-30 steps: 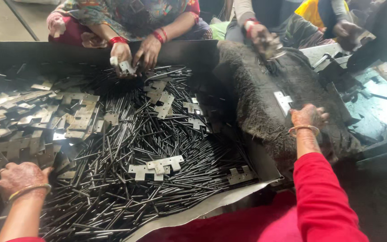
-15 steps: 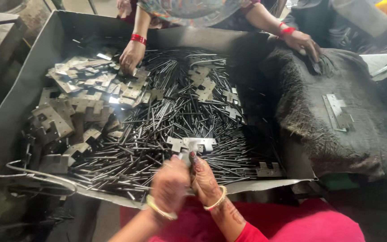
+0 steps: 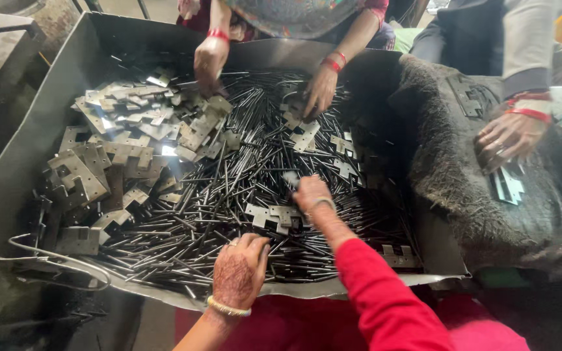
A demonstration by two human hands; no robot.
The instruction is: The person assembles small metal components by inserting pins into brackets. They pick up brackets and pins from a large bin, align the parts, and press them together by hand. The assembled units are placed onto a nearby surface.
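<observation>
Thin dark steel pins [image 3: 229, 195] lie heaped mostly left-right under my hands; right hand [image 3: 311, 193] nearer far side, fingers curled, grip unclear; left hand [image 3: 239, 270] fingertips pinching into near pins.

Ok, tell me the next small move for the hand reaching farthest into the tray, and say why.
Probably the right hand should close on the flat notched plate just beside it. That hand rests on the dark thin rods with no clear grip on anything, and the plate lies loose on top, the nearest plate to it. The left hand is low at the tray's near edge, touching rods.
</observation>
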